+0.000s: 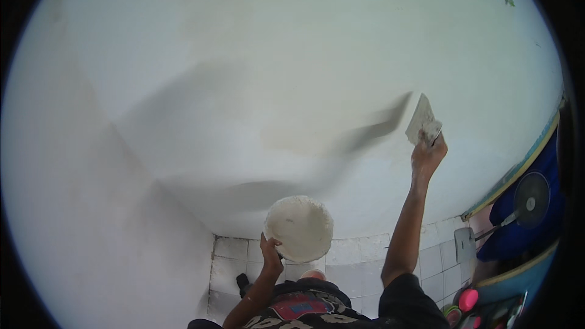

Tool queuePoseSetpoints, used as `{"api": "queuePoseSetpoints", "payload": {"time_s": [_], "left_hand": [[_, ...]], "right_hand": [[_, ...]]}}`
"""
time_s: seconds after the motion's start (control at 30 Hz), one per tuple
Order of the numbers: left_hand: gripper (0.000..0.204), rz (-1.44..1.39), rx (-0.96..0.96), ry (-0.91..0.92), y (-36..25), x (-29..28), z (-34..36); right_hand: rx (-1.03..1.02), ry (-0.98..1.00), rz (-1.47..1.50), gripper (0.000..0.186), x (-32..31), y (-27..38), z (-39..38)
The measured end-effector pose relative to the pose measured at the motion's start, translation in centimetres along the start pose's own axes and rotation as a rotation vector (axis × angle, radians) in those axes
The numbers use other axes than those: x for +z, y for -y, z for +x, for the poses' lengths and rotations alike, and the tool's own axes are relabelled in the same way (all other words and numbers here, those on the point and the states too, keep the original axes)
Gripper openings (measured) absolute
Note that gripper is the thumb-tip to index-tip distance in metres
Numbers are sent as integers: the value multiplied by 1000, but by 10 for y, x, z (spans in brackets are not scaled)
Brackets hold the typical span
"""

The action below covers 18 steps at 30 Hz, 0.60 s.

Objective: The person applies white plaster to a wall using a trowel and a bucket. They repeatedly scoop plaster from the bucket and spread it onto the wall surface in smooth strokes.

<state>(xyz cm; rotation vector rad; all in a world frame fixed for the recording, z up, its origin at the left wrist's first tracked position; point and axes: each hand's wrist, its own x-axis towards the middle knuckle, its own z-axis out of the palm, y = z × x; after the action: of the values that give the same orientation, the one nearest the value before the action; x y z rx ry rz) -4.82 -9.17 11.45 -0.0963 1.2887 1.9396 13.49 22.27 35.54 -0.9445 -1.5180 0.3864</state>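
My right hand [429,157], arm stretched up and to the right, is closed around the handle of a putty knife [419,117]. Whitish filler is smeared over its wide blade, which is at or just off the pale wall [329,97]; I cannot tell whether it touches. Low in the middle, my left hand [270,252] grips the left edge of a round, shallow-looking container [300,226]. Its inside and rim are coated in off-white filler. Part of the left fingers is hidden by the container.
A side wall [91,176] meets the main wall at the left. White tiles [365,268] cover the floor below. At the right stand a fan [531,201], blue cloth [499,240] and an opening with a worn frame [515,170]. A pink item [468,300] lies lower right.
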Motion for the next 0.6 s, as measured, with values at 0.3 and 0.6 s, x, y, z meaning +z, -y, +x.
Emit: {"api": "queuePoseSetpoints", "payload": {"time_s": [0.3,0.6], "left_hand": [[62,12,14,116,-29,14,-1],[62,66,-1,163,-43,11,-2]], "right_hand": [[-111,1043,21,45,39,55,-208],[-520,-232,-165,37,7,73,32]]}}
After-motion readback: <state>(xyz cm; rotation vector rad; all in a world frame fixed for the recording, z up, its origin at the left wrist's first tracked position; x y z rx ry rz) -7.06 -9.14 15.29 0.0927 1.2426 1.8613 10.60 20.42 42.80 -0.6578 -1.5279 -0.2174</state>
